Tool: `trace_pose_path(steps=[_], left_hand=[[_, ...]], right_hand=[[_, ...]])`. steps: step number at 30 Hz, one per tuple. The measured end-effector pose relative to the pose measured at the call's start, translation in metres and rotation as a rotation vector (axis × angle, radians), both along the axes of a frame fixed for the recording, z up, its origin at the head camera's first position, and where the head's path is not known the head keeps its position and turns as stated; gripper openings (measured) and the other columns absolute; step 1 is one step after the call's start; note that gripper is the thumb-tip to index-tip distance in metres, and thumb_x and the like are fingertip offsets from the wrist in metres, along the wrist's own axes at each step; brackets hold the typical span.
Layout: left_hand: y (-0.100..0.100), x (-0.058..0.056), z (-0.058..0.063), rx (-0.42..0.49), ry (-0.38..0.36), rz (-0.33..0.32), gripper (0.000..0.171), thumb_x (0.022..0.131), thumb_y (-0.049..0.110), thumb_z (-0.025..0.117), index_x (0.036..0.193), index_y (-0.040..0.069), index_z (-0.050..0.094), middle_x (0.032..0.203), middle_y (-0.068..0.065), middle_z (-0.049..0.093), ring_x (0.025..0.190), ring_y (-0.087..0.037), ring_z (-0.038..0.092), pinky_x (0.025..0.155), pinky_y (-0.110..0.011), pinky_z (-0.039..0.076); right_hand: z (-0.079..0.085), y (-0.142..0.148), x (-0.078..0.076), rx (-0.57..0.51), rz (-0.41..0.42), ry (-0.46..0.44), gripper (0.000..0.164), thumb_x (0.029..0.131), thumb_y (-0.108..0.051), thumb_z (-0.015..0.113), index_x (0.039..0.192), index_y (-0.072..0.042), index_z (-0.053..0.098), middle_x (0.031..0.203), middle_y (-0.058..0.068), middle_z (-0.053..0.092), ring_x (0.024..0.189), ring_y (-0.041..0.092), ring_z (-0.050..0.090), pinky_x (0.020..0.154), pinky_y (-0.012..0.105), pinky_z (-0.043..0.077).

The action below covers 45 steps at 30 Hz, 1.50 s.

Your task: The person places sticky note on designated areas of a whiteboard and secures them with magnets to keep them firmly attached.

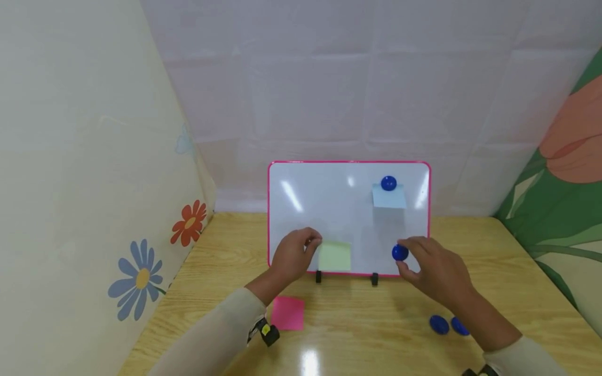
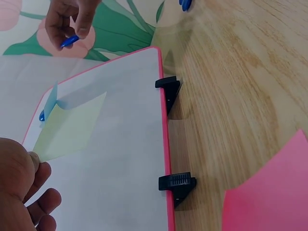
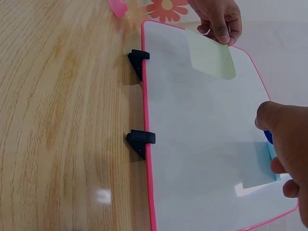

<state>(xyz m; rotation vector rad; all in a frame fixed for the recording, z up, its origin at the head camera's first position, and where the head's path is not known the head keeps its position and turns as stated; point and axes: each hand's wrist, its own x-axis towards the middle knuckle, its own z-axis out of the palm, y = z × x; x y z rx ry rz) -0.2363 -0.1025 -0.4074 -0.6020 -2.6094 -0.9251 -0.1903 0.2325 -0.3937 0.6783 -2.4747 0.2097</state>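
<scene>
Between thumb and finger, my left hand [image 1: 293, 254] pinches a pale green sticky note [image 1: 335, 256] by its upper corner, in front of the lower middle of a pink-framed whiteboard [image 1: 320, 198]. My right hand [image 1: 437, 269] holds a round blue magnet [image 1: 400, 253] by its edges, off to the right of the note. A light blue sticky note [image 1: 389, 197] hangs at the board's upper right under another blue magnet [image 1: 388, 183]. The left wrist view shows the green note [image 2: 70, 127] from the side, its far edge standing free.
Black clip feet [image 1: 374, 279] support the board's lower edge on the wooden table [image 1: 348, 324]. A pink sticky note [image 1: 288, 313] lies near my left wrist. Two more blue magnets [image 1: 439, 325] lie by my right forearm. A pale cloth wall [image 1: 329, 94] rises behind.
</scene>
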Motion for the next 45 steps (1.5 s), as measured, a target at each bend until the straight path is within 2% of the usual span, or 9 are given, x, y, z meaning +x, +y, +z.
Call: trace_pose_path(steps=[8,16,25,35,45], left_hand=[[0.002,-0.005,0.004,0.023,-0.012,0.002,0.010,0.102,0.021,0.066,0.107,0.015,0.073,0.098,0.006,0.070,0.084,-0.011,0.060,0.074,-0.033,0.051],[0.005,-0.010,0.008,0.029,-0.025,0.014,0.011,0.103,0.021,0.065,0.108,0.015,0.072,0.098,0.006,0.070,0.082,-0.012,0.058,0.073,-0.032,0.051],[0.008,-0.014,0.012,0.049,-0.044,0.024,0.012,0.103,0.022,0.064,0.108,0.015,0.072,0.096,0.006,0.069,0.081,-0.013,0.058,0.072,-0.033,0.051],[0.010,-0.019,0.015,0.046,-0.006,0.019,0.012,0.103,0.022,0.064,0.107,0.015,0.072,0.096,0.004,0.070,0.082,-0.013,0.058,0.073,-0.034,0.050],[0.013,-0.021,0.021,0.041,-0.028,0.029,0.012,0.104,0.023,0.064,0.107,0.015,0.072,0.095,0.006,0.068,0.078,-0.013,0.057,0.070,-0.034,0.050]], right_hand=[[0.003,0.000,-0.005,-0.001,0.030,0.040,0.056,0.073,-0.029,0.091,0.118,-0.006,0.067,0.108,0.010,0.069,0.090,0.025,0.068,0.056,0.032,0.055],[0.011,-0.003,-0.009,-0.009,0.002,0.014,0.054,0.075,-0.030,0.091,0.118,-0.006,0.067,0.109,0.010,0.070,0.089,0.025,0.067,0.056,0.034,0.055],[0.015,-0.004,-0.014,-0.015,0.024,0.058,0.053,0.074,-0.029,0.090,0.117,-0.006,0.067,0.107,0.011,0.070,0.088,0.026,0.068,0.054,0.034,0.054],[0.018,-0.005,-0.016,-0.004,0.001,0.036,0.053,0.076,-0.030,0.090,0.118,-0.006,0.066,0.108,0.011,0.069,0.089,0.026,0.067,0.055,0.035,0.055],[0.022,-0.008,-0.020,-0.011,-0.016,0.025,0.053,0.077,-0.029,0.089,0.119,-0.007,0.066,0.110,0.012,0.069,0.093,0.028,0.067,0.058,0.038,0.057]])
